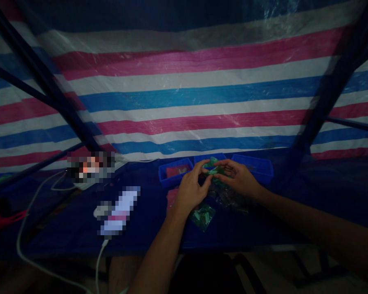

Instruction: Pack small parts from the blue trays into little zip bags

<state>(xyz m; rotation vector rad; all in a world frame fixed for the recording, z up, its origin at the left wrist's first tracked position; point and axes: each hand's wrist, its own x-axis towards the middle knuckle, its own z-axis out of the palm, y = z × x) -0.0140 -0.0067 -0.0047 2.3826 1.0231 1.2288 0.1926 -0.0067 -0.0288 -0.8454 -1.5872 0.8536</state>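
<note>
My left hand (191, 188) and my right hand (237, 177) meet over a dark blue table (263, 220), fingertips pinched together on a small green part (213, 169) held between them. Under the hands lies a clear plastic bag (230, 198). A second small bag of green parts (202, 215) rests on the table just below my left wrist. Both hands have curled fingers closed around the green piece.
Three blue trays stand behind the hands: left (175, 170), middle (210, 157), right (256, 165). A white cable (27, 228) loops at the left, beside a power strip and blurred items. A striped tarpaulin (184, 90) and dark poles (43, 77) enclose the space.
</note>
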